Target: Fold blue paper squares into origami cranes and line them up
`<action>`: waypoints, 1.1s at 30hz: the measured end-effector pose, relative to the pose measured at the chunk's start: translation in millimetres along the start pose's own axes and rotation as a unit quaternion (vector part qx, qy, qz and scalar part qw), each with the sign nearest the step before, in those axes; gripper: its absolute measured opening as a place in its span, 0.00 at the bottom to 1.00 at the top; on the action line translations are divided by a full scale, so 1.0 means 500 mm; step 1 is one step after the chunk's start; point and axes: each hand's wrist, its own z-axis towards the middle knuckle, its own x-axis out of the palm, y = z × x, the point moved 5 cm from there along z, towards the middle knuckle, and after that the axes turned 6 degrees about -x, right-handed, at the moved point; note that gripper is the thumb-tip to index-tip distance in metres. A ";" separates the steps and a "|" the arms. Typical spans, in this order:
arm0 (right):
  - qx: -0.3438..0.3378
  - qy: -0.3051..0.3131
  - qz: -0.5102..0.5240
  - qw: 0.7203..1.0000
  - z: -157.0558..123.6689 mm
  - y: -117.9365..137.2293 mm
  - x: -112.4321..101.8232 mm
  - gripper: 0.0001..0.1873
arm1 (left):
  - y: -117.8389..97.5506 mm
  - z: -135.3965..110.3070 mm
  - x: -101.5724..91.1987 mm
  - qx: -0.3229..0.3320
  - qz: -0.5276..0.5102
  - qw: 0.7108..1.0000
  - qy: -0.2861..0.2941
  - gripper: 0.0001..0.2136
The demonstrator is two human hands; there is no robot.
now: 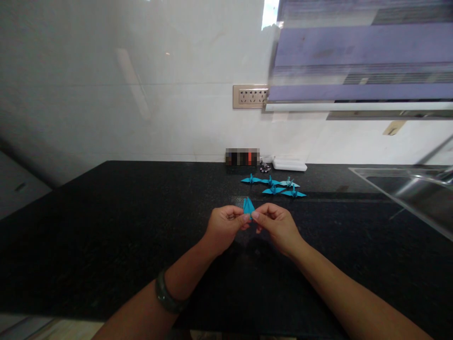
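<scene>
A small folded piece of teal paper [248,206] stands up between my two hands, above the black speckled countertop [106,226]. My left hand [224,227] pinches its left lower edge with thumb and fingers closed. My right hand [278,225] pinches its right lower edge in the same way. Both hands meet at the middle of the counter. Just beyond them lie several finished teal paper cranes [274,185] in a loose cluster. A dark band sits on my left wrist.
A steel sink [406,189] is set into the counter at the right. A white flat object [290,165] and a small dark item [264,166] rest against the white wall at the back. A wall socket [250,96] and a window blind [357,61] are above.
</scene>
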 end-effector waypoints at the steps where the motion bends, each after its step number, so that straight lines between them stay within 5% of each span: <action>1: 0.001 0.009 0.003 1.000 0.000 0.000 0.001 0.10 | -0.003 0.000 0.001 0.004 0.002 1.000 0.008 0.09; 16: 0.009 -0.012 0.003 1.000 0.005 0.006 -0.009 0.10 | 0.024 0.000 0.011 -0.088 -0.024 0.993 0.075 0.10; 23: 0.058 0.059 0.065 0.994 0.000 -0.002 0.013 0.11 | 0.001 -0.002 0.007 0.003 0.056 0.996 0.062 0.09; 33: 0.078 0.034 0.077 0.993 -0.001 0.003 0.006 0.12 | -0.004 -0.006 0.016 0.026 0.097 0.991 0.087 0.08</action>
